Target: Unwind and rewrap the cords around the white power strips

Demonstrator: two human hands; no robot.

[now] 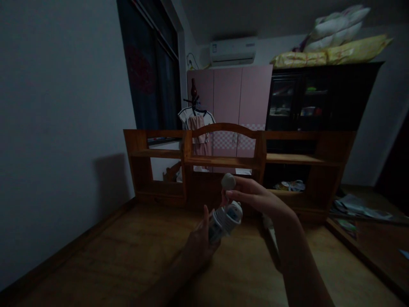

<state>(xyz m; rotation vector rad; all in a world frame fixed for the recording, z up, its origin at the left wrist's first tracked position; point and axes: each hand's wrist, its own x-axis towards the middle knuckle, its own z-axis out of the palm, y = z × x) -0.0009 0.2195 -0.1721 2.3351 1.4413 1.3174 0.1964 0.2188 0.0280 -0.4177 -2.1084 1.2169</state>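
Observation:
My left hand (200,238) is wrapped round a pale, partly see-through bottle-like container (220,222). It is tilted, with its upper end toward the right, and white ring-like bands show round that end. Something bluish shows at the opening, too dim to name. Just above it, my right hand (251,194) pinches a round whitish cap (228,182) between thumb and fingers. A small pinkish bit shows between the cap and the container; whether it joins them I cannot tell. The wooden surface (153,251) lies below both hands.
A wooden shelf unit (223,161) spans the surface's far edge. A pale flat object (271,234) lies partly behind my right forearm. Papers (358,207) lie at the right. A pink wardrobe (226,96) and a dark cabinet (326,98) stand behind; a wall (64,128) is on the left.

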